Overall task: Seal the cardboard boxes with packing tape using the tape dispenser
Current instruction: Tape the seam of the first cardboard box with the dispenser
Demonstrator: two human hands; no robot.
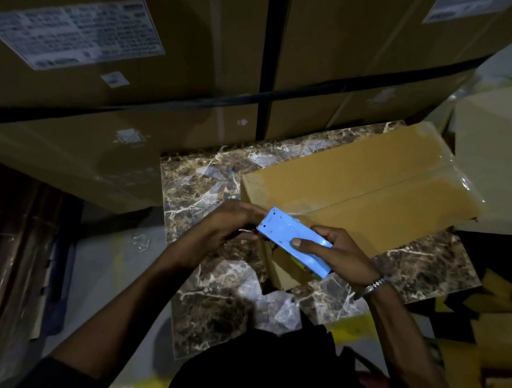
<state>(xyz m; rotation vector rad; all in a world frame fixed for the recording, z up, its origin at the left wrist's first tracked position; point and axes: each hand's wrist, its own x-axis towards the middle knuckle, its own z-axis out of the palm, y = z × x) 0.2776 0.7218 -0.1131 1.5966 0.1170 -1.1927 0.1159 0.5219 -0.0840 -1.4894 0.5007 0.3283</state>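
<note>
Your right hand (340,254) grips the blue tape dispenser (293,242), thumb on top, fingers curled round it — at the near corner of the cardboard box (364,189). Your left hand (228,222) has its fingers curled at the dispenser's front end; what they pinch is unclear. That box lies on the marble counter (212,281) — clear tape (450,174) shines along its seam.

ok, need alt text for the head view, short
A person's right hand grips a light blue tape dispenser at the near end of a cardboard box lying on a marble-patterned floor, while the left hand pinches at the dispenser's front end. Large labelled cartons are stacked behind in dim light.
</note>
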